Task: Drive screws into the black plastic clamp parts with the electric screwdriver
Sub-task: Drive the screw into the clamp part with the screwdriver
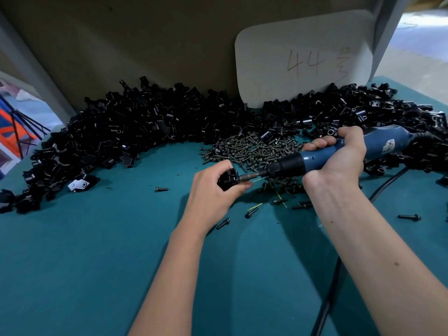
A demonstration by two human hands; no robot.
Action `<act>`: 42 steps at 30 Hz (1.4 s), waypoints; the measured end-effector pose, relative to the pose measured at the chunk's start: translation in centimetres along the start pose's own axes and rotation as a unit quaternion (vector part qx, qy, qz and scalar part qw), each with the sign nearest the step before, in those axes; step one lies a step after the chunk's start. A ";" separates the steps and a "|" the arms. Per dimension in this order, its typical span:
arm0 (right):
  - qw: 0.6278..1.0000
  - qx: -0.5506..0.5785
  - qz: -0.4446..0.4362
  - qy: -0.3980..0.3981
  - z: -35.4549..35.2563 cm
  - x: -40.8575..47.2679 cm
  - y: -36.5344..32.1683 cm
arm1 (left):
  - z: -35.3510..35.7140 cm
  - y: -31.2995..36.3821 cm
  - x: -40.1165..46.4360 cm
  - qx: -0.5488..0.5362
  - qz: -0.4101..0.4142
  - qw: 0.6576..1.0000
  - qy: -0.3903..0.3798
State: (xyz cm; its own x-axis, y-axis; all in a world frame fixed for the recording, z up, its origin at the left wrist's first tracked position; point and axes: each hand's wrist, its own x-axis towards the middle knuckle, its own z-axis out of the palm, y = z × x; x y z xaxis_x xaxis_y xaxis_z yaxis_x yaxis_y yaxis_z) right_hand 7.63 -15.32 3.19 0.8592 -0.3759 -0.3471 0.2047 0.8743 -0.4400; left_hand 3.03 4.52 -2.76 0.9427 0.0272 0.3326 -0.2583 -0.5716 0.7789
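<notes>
A pale card leaning on the back wall reads "44" in faint red, followed by a handwritten character I cannot make out. The blue electric screwdriver carries a white label (its print too small to read). The right hand wraps its fingers fully round the barrel, the bit pointing left into one black clamp part, which the left hand pinches just above the teal tabletop. One heap of clamp parts curves along the back, too many to count. A screw pile sits behind the hands; about seven loose screws lie scattered nearby.
</notes>
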 end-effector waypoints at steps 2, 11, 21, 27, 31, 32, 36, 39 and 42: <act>1.000 0.005 -0.003 0.005 0.0 0.0 0.0 | 0.3 -0.1 0.1 0.027 0.004 1.000 0.009; 1.000 0.002 -0.021 0.006 0.0 -0.1 0.4 | 1.1 -0.1 -0.2 0.089 0.019 0.995 0.042; 0.999 -0.012 -0.032 0.000 0.1 -0.1 0.5 | 1.2 0.4 -0.5 0.123 0.026 0.991 0.035; 0.999 -0.012 -0.041 -0.010 -0.1 -0.1 0.6 | 1.2 0.5 -0.7 0.124 0.031 0.991 0.027; 0.999 -0.004 -0.040 -0.012 -0.1 -0.3 0.8 | 1.3 0.6 -0.8 0.123 0.015 0.992 0.034; 0.999 -0.002 -0.041 -0.013 -0.1 -0.3 0.8 | 1.4 0.6 -0.8 0.123 0.010 0.992 0.036; 0.998 -0.006 -0.049 -0.026 0.1 -0.6 0.8 | 1.5 0.6 -0.7 0.128 0.003 0.991 0.035; 0.997 -0.010 -0.057 -0.041 0.2 -0.8 0.8 | 1.4 0.6 -0.7 0.130 -0.002 0.991 0.034; 0.996 -0.016 -0.067 -0.059 0.4 -0.9 0.6 | 1.4 0.7 -0.7 0.131 0.001 0.991 0.022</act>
State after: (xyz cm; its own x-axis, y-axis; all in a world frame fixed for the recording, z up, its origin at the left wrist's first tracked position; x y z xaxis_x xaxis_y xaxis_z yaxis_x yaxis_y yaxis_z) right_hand 7.19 -14.31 3.54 0.8750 -0.4474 -0.1851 0.3067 0.8079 -0.5032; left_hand 2.50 2.98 -3.21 0.9303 0.0589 0.3620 -0.1907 -0.7653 0.6148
